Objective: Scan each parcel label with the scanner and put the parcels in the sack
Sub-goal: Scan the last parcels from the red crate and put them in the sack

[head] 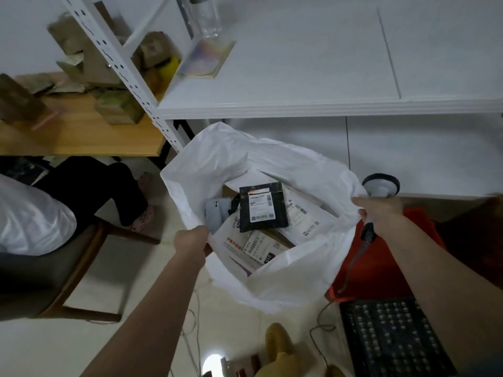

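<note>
- Presently both hands hold the white plastic sack [275, 284] open by its rim, its mouth facing up at the camera.
- Left hand [192, 239]: fingers clenched round the near-left edge of the sack's rim.
- Right hand [381, 210]: it pinches the right edge of the rim and, in the same fist, grips the handle of the barcode scanner [379, 187]; the scanner's pale, dark-rimmed head stands above the knuckles, and its dark cable [353, 263] trails down past the wrist.
- Inside the sack, a black parcel [264, 208] lies on top, label [261, 206] upward, barcode visible.
- Under it lie several white mailers [304, 216] with printed labels, and a grey packet [216, 214] sits at the left of the pile.
- Behind the sack stands a white shelf unit [313, 107] on perforated posts; a clear bottle [206, 17] and an iridescent booklet [205, 59] rest on its upper board.
- To the left, a wooden table [81, 137] carries blurred brown cartons [119, 107].
- Beside the right forearm is a red crate [381, 268], just beside the sack, with a black perforated crate [394, 338] nearer the camera.
- At the far left, another person [89, 191] in dark trousers and patterned slippers sits on a wooden chair [70, 270].
</note>
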The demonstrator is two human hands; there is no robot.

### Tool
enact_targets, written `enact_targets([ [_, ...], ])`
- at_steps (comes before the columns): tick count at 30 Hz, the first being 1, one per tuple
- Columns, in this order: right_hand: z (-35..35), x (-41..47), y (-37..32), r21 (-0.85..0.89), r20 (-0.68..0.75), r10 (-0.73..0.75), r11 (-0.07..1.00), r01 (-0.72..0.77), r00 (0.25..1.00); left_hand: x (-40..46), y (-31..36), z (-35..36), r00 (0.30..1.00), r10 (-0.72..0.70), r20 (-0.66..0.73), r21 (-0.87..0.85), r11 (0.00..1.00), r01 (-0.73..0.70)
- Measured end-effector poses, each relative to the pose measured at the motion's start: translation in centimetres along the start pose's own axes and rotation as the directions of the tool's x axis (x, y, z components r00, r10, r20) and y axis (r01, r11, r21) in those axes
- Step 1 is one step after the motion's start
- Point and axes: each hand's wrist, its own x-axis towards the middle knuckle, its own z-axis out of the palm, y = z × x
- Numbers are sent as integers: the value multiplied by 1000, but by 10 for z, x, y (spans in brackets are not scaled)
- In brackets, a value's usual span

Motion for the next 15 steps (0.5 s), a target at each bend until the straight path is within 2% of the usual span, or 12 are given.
enact_targets([
  [2,0,4,2,-2,-20,-2,1000,2,1000,-2,12,10,996,-28,87,-10,1000,29],
  [5,0,19,7,-72,-48,11,997,-15,999,0,14,20,991,-23,129,111,994,8],
  [7,-1,22,15,-153,-24,19,988,-22,1000,2,4,24,986,-65,157,227,974,28],
  [10,-2,12,21,-119,58,15,993,-8,998,1,-4,26,972,-160,174,306,947,101],
  [12,-3,-4,0,82,150,46,995,-59,988,8,9,27,981,-48,188,222,975,5],
  [13,-4,-12,-18,188,165,5,981,-36,986,11,21,27,979,43,200,139,988,-72],
  [15,-4,-28,-52,229,133,-144,967,111,981,17,41,29,971,133,199,-41,991,-127],
])
